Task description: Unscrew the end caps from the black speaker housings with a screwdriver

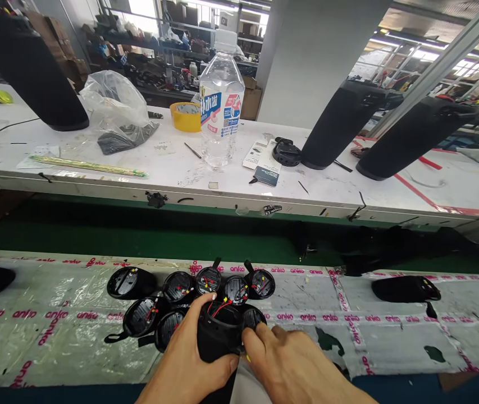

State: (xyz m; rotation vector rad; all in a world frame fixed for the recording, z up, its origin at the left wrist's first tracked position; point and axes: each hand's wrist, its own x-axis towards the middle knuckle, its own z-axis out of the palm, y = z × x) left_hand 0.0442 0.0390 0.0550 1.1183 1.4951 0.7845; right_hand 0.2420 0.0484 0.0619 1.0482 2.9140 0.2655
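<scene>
Beyond the plastic-covered near counter [74, 348], a clear bottle [222, 120] is standing on the white far counter [172, 174], while at near centre the left hand [188, 359] is clamping its grip around a black cylinder [219, 339]. Its long axis is running near to far, mouth upward with red wires [222, 306] showing, and similar cylinders [179, 286] are crowding just beyond and left. Right hand [287, 359] is sitting bunched close against its right side, though whether that grip is pinching anything, we can't tell!

Matt cylinder [219, 340] (cloth-like skin), glossy plastic bottle [222, 106], crinkled plastic bag [115, 100]
</scene>
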